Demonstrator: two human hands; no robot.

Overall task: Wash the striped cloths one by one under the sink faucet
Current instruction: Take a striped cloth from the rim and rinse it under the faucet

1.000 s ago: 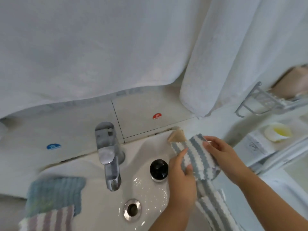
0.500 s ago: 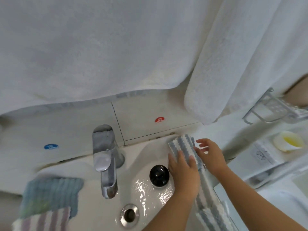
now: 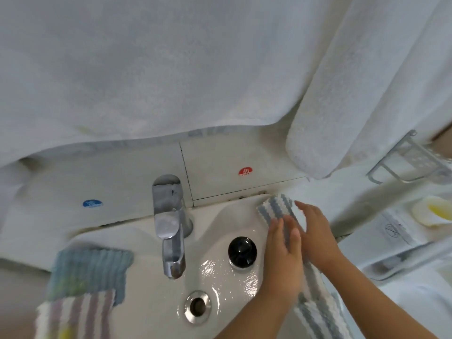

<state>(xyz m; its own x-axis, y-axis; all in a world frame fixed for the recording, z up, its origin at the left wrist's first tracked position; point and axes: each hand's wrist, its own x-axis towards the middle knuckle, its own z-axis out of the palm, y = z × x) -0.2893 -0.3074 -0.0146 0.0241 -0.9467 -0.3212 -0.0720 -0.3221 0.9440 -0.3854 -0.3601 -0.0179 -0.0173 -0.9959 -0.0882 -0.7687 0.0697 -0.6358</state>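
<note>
White tiled wall (image 3: 244, 152) behind a white sink (image 3: 137, 243), big white towels (image 3: 171, 69) hanging over the top of the head view. Chrome faucet (image 3: 170, 231) at sink centre, no stream visible from the spout; basin wet and glossy around the drain (image 3: 197, 306). Black round knob (image 3: 242, 251) sits right of the faucet. Blue-and-white striped cloth (image 3: 277, 207) is laid along the sink's right rim, running from the back corner down toward the bottom edge of frame. Left hand (image 3: 283, 260) flat on the cloth, fingers straight and together, pressing down. Right hand (image 3: 315, 231) just beside it, also flat with fingers extended on the cloth's outer edge; the two hands touch side by side. On the left rim: a plain blue cloth (image 3: 90, 272) with a purple-and-white striped cloth (image 3: 75, 314) partly overlapping its near edge. Red hot sticker (image 3: 245, 171) and blue sticker (image 3: 92, 203) on the wall. Wire rack (image 3: 406, 162) and a soap dish (image 3: 433, 211) off to the right.
</note>
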